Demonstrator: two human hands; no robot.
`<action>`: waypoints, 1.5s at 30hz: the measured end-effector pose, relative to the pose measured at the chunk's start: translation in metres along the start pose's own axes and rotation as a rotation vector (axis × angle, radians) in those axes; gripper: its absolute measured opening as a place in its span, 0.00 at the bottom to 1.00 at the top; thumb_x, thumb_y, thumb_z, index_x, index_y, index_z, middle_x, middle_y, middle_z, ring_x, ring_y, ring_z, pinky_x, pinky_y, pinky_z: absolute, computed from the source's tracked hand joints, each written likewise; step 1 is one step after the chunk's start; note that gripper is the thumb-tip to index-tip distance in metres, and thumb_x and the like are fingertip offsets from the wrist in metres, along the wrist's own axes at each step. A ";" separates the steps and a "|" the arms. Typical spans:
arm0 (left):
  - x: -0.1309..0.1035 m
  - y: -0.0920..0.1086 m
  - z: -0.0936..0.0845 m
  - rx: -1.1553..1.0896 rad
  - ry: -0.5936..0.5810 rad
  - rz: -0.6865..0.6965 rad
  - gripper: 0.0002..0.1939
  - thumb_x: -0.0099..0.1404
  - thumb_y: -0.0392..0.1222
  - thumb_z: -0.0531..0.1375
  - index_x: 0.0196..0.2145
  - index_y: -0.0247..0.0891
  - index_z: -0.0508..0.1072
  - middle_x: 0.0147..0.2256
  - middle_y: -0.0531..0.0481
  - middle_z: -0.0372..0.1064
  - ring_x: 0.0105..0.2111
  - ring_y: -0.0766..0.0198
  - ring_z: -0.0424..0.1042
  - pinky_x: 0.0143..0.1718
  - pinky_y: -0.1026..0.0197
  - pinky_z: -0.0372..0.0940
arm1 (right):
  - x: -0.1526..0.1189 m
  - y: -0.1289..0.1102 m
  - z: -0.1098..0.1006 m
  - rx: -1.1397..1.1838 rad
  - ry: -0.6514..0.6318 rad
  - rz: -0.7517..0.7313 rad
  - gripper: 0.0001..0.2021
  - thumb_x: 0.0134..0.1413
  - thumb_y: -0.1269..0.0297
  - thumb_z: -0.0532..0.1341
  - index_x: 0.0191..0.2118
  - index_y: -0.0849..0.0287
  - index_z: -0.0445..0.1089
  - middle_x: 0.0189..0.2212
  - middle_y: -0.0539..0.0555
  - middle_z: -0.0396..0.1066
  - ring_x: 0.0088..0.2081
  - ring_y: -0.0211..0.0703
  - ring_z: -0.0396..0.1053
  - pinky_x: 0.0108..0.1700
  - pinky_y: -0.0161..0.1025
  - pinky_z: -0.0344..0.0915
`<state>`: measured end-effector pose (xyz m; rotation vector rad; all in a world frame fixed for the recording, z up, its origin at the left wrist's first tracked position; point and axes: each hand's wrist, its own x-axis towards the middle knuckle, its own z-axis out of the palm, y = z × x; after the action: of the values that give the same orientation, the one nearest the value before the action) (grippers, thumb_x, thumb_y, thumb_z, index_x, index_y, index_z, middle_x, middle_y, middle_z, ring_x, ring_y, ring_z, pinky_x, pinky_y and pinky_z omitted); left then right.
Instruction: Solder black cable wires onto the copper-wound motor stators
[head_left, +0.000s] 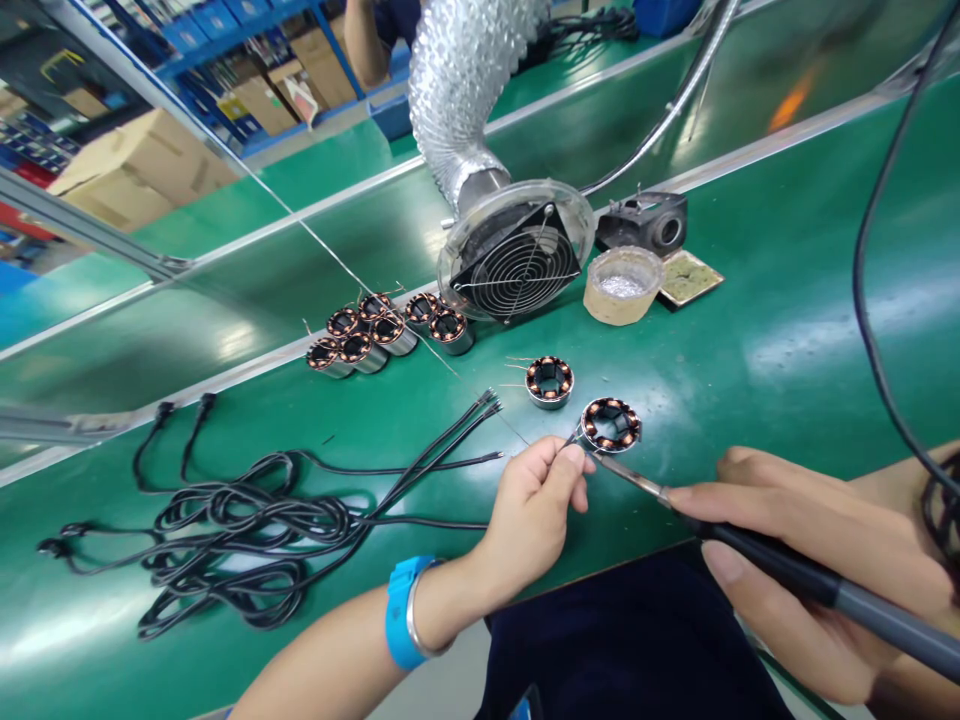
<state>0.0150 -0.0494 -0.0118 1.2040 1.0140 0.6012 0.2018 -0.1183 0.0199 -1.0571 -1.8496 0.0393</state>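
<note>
The green desk (772, 340) carried the copper-wound ring (611, 406) just beyond the left hand (534, 500), whose grip was pinched on the wiring (576, 437) at the ring's edge; the right hand (810, 520) had its grip closed around a soldering iron (787, 568). Steady wiring and a light tip seemed best.

The single head-worn camera looks forward and down from above the near edge of the green workbench (787, 340), close over the left hand (529, 510) and right hand (810, 515), tilted so the far edge climbs rightward, and reaching past it to blue shelving (335, 50).
</note>
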 end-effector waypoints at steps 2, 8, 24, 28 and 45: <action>0.000 0.000 0.001 -0.009 -0.002 -0.001 0.22 0.71 0.56 0.52 0.35 0.31 0.66 0.23 0.54 0.60 0.22 0.79 0.51 0.30 0.71 0.53 | 0.001 -0.001 0.001 -0.010 -0.043 0.001 0.10 0.57 0.76 0.55 0.43 0.67 0.70 0.31 0.54 0.66 0.35 0.22 0.66 0.35 0.25 0.60; 0.001 -0.002 0.001 -0.027 -0.005 0.012 0.23 0.70 0.57 0.53 0.36 0.30 0.67 0.23 0.54 0.60 0.22 0.78 0.52 0.28 0.71 0.52 | 0.005 -0.006 -0.002 -0.044 0.007 0.025 0.09 0.59 0.75 0.54 0.43 0.65 0.70 0.35 0.54 0.69 0.39 0.24 0.69 0.37 0.27 0.61; 0.002 -0.003 -0.002 -0.046 -0.017 0.007 0.23 0.71 0.57 0.53 0.35 0.30 0.66 0.22 0.55 0.59 0.22 0.79 0.52 0.25 0.72 0.49 | 0.003 -0.001 -0.002 -0.047 0.040 0.012 0.09 0.59 0.75 0.55 0.43 0.65 0.69 0.31 0.54 0.67 0.36 0.22 0.67 0.36 0.26 0.63; 0.001 -0.003 -0.002 -0.054 -0.020 0.008 0.23 0.71 0.57 0.54 0.36 0.30 0.68 0.22 0.55 0.59 0.21 0.79 0.52 0.25 0.72 0.49 | 0.004 -0.003 -0.005 -0.046 -0.003 0.054 0.10 0.57 0.77 0.56 0.44 0.65 0.69 0.30 0.54 0.66 0.36 0.22 0.66 0.36 0.26 0.63; 0.000 -0.003 -0.002 -0.029 -0.003 -0.003 0.23 0.70 0.57 0.53 0.36 0.30 0.68 0.23 0.53 0.61 0.22 0.78 0.53 0.26 0.71 0.50 | 0.004 0.005 -0.007 -0.100 0.049 -0.001 0.09 0.58 0.74 0.56 0.43 0.64 0.71 0.32 0.54 0.68 0.37 0.23 0.68 0.36 0.27 0.61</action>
<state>0.0133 -0.0494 -0.0147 1.1776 1.0011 0.6091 0.2100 -0.1156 0.0242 -1.1165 -1.8236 -0.0791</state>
